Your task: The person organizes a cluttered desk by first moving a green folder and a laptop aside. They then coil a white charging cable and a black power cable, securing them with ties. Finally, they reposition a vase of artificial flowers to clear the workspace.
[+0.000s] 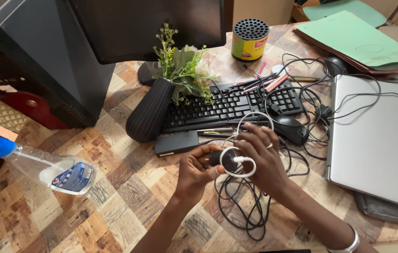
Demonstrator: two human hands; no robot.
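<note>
My left hand [194,172] grips a small black charger block [227,159] above the patterned desk [114,187]. My right hand [262,159] holds the white cable [246,174] that loops around the block and rises in a second loop toward the keyboard. A tangle of black cables [246,206] lies under both hands. A silver bangle [351,243] sits on my right wrist.
A black keyboard [217,107] with pens on it, a black mouse [290,129], a black ribbed vase [150,112] with flowers, a flat black box [176,143], a closed silver laptop [382,140], a plastic spray bottle [49,171], a yellow tin [249,40], green folders [353,37], a computer tower [35,61].
</note>
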